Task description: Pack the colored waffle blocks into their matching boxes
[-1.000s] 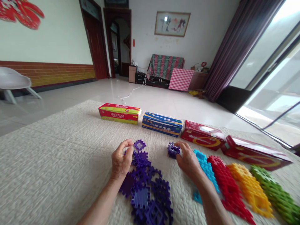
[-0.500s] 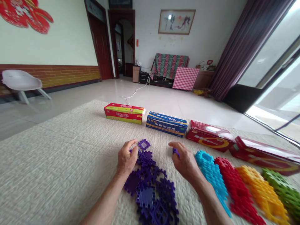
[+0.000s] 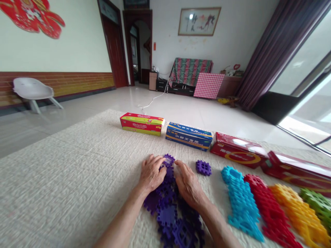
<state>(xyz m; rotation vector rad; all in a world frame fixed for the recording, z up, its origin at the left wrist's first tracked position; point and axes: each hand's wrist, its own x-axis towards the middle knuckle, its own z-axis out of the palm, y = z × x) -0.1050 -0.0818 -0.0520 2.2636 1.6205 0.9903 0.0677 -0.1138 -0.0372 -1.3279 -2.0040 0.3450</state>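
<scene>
Purple interlocking plastic building tiles (image 3: 167,216) lie in a long overlapping pile in front of me, with one square tile (image 3: 169,159) at the far end. My left hand (image 3: 152,175) rests along the left side of that far end, fingers stretched and thumb apart over the tiles. Against the right side lies my right hand (image 3: 189,184), its fingers extended and its index fingertip close to the far tile. Neither hand appears to grip a tile, though both partly cover the pile. A separate purple window tile (image 3: 203,167) sits flat on the mat, right of my right hand.
Rows of blue (image 3: 241,203), red (image 3: 271,210), yellow (image 3: 300,215) and green tiles (image 3: 317,206) lie to the right. Behind stand a red-yellow box (image 3: 142,124), a blue box (image 3: 188,136) and two dark red boxes (image 3: 239,151) on the beige textured mat (image 3: 77,172).
My right hand has let go of a purple tile, which now lies on the mat, and moved left to the pile. My left hand has spread over the far tiles. The view has shifted slightly.
</scene>
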